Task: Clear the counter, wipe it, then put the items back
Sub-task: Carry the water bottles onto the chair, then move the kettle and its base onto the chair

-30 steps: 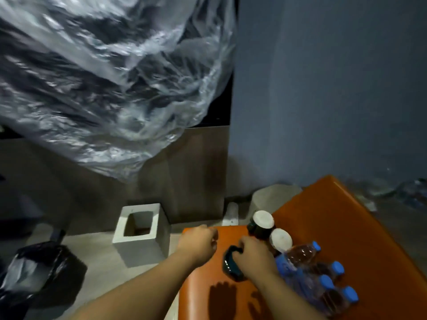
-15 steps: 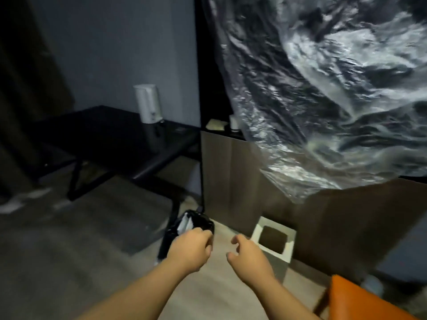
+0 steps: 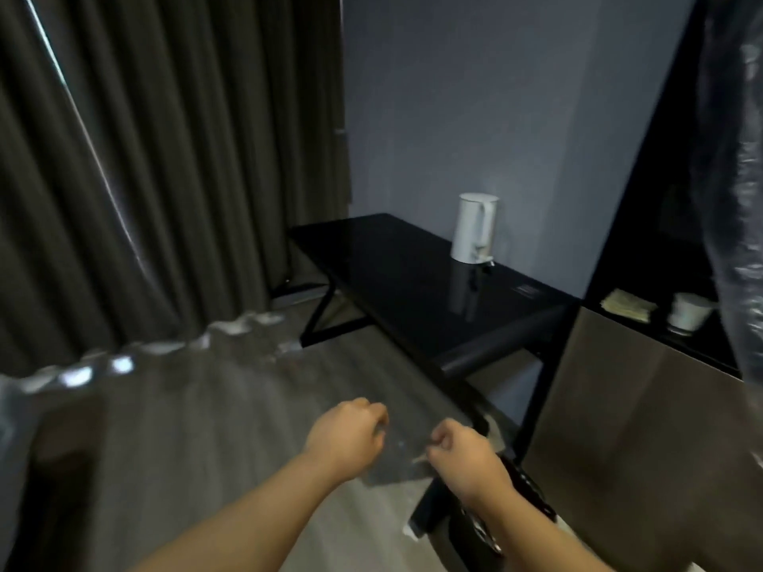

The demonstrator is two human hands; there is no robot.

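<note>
My left hand (image 3: 347, 439) and my right hand (image 3: 462, 456) are held low in front of me, both with fingers closed. A thin, blurred grey sheet (image 3: 396, 464) is stretched between them; I cannot tell whether it is cloth or plastic. Beyond them runs the glossy black counter (image 3: 392, 274), a desk on black legs. A white kettle (image 3: 475, 227) stands at its far right, against the wall. Both hands are well short of the counter, over the wooden floor.
A dark curtain (image 3: 144, 158) hangs on the left. To the right, a wood-fronted cabinet (image 3: 640, 427) has a niche with a folded yellowish cloth (image 3: 627, 305) and a white cup (image 3: 689, 309). Clear plastic sheeting (image 3: 739, 158) hangs at the right edge. A black bin (image 3: 475, 526) sits below my right hand.
The view has swung left, from the orange seat with bottles and cups to the black counter. My right hand let go of a dark cup. Both hands now pinch a grey sheet.
</note>
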